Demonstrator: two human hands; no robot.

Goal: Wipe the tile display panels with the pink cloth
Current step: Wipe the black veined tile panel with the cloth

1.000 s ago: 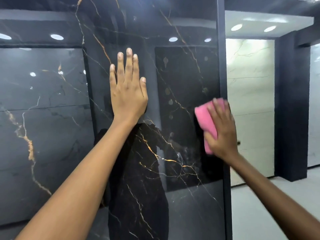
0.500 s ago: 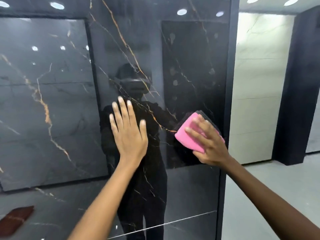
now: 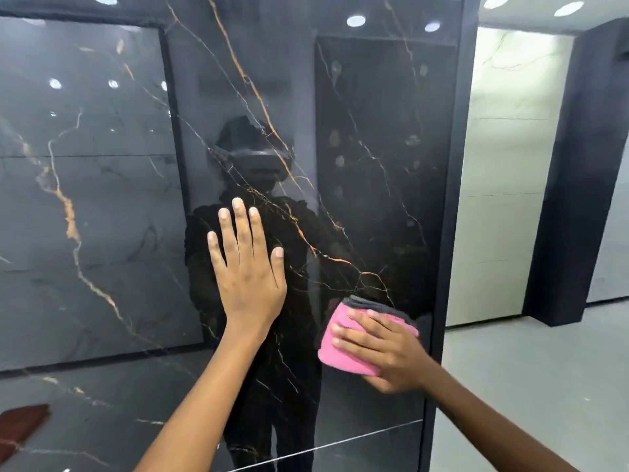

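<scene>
Head view: we hold the folded pink cloth (image 3: 350,349) flat against the glossy black gold-veined tile display panel (image 3: 374,165), low and near its dark right frame (image 3: 449,233). The right hand (image 3: 384,349) lies on the cloth, fingers (image 3: 354,338) straight and slightly spread. The left hand (image 3: 248,274) braces, fingers together, thumb out.

Risks, as we judge them: the bare left palm can smear the gloss; the cloth can slide from under flat fingers or catch the frame.

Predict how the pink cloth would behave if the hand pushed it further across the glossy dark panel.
The pink cloth is folded thick, so it probably stays bunched rather than flopping. The dark panel is mirror-glossy, so it likely slides easily. The right hand spreads flat fingers over it, so it should follow the hand without slipping out.
</scene>
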